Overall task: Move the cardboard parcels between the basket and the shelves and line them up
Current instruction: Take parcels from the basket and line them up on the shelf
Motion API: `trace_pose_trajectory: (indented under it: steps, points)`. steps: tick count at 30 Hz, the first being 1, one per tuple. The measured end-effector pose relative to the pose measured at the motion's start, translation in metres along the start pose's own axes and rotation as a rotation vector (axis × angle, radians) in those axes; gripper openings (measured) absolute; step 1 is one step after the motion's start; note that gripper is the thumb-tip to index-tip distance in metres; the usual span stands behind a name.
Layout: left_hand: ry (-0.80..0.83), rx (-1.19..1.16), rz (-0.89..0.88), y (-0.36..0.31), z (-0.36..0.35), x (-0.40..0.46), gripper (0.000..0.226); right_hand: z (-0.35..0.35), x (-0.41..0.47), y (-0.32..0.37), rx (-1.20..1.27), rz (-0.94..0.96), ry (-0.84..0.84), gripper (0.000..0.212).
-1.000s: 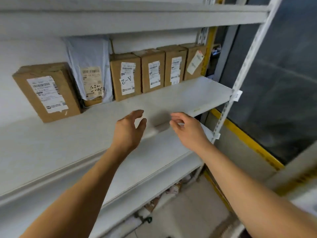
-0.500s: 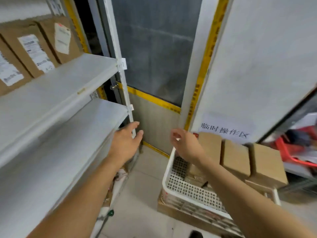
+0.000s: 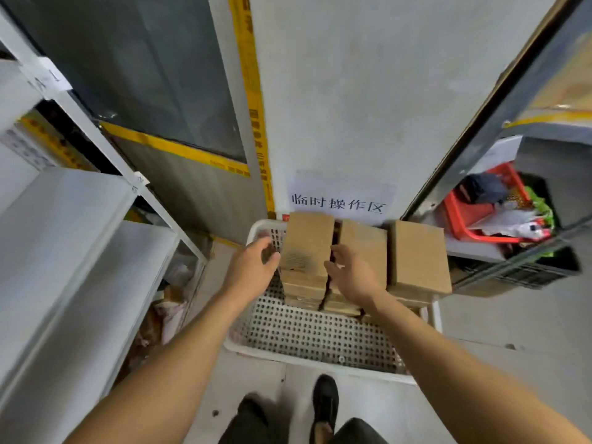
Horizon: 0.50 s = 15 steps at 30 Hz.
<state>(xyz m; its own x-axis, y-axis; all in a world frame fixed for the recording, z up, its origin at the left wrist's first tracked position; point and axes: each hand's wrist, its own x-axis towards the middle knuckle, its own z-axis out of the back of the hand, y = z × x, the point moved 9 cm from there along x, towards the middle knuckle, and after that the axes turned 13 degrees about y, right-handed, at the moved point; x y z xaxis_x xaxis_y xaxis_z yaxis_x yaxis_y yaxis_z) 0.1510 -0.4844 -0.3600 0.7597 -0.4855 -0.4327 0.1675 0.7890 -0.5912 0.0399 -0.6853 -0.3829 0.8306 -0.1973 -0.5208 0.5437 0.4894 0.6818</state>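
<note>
At frame centre, 3 cardboard parcels stand in the white basket point(image 3: 315, 357); left hand point(image 3: 250, 272) and right hand point(image 3: 352, 277), both unclenched, flank the leftmost parcel point(image 3: 307, 248). A one-sided squeeze could tip it against the middle parcel point(image 3: 365, 248)

Three parcels point(image 3: 416, 254) side by side in the basket point(image 3: 317, 357), right of the shelves point(image 3: 57, 225).
</note>
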Motion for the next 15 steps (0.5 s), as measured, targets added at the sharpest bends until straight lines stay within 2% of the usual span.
trace_pose_trajectory:
  steps: [6,11,15]
  points:
    - [0.114,-0.060,0.076,0.030,-0.041,0.066,0.070,-0.015,0.046,-0.018,0.062,-0.086,0.015,0.067]
    - [0.258,-0.092,0.127,0.065,-0.070,0.122,0.090,-0.022,0.084,-0.026,0.096,-0.149,-0.032,0.061]
    - [0.347,-0.188,0.150,0.082,-0.093,0.152,0.101,-0.035,0.111,-0.040,0.169,-0.244,-0.046,0.077]
